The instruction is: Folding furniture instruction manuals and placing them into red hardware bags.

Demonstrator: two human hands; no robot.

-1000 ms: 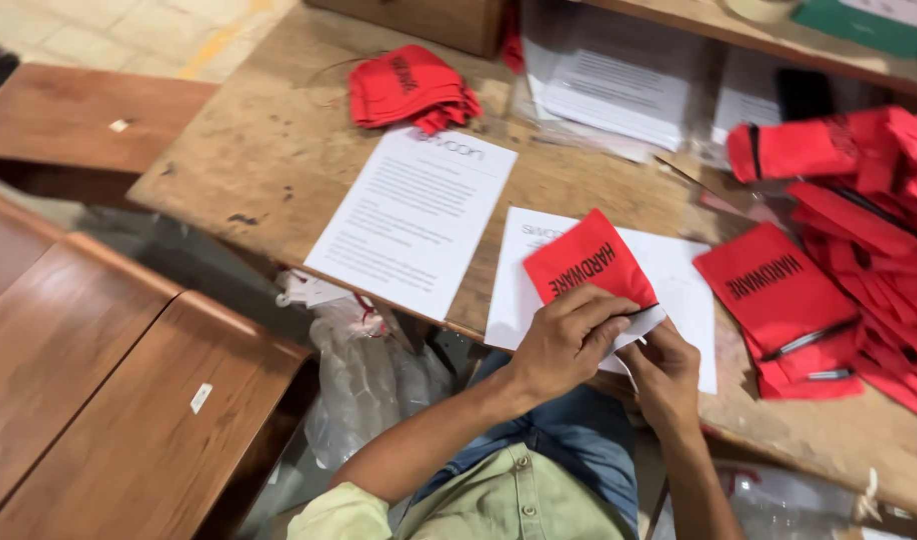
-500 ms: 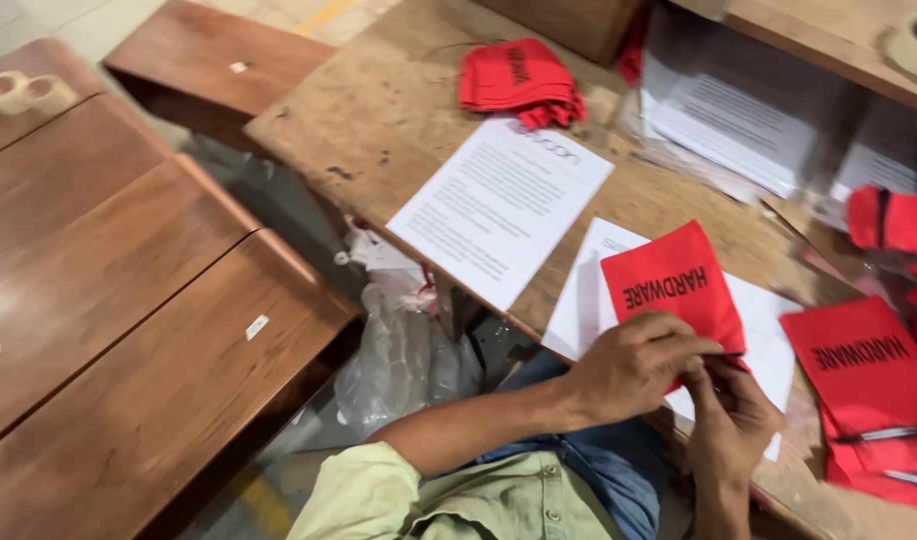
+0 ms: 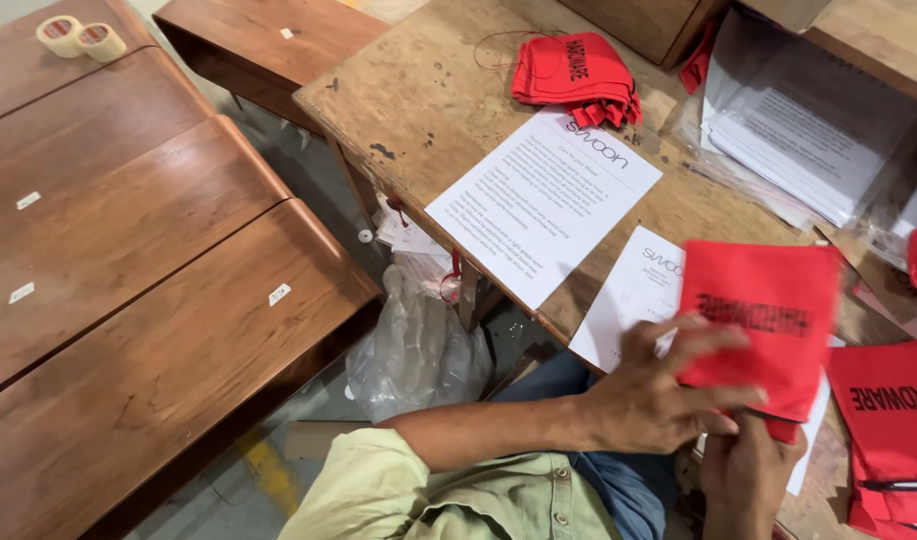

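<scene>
Both my hands hold a flat red cloth pouch (image 3: 769,310) with black lettering, just above a white printed sheet (image 3: 634,300) at the near edge of the worn wooden table (image 3: 429,100). My left hand (image 3: 659,395) lies over the pouch's lower left side with its fingers spread across it. My right hand (image 3: 749,475) grips the pouch's bottom edge from below. A second white printed sheet (image 3: 544,200) lies to the left of the pouch.
A small heap of red pouches (image 3: 579,70) sits at the table's far side; more red pouches (image 3: 894,430) lie at right. Stacked papers in clear plastic (image 3: 809,120) lie at back right. Dark wooden tabletops (image 3: 129,260) stand left, with tape rolls (image 3: 79,35). A plastic bag (image 3: 414,350) lies below.
The view has swung left and down, so the table sits further right. The red pouch has been lifted and turned in my hands, its lettering now reading upside down.
</scene>
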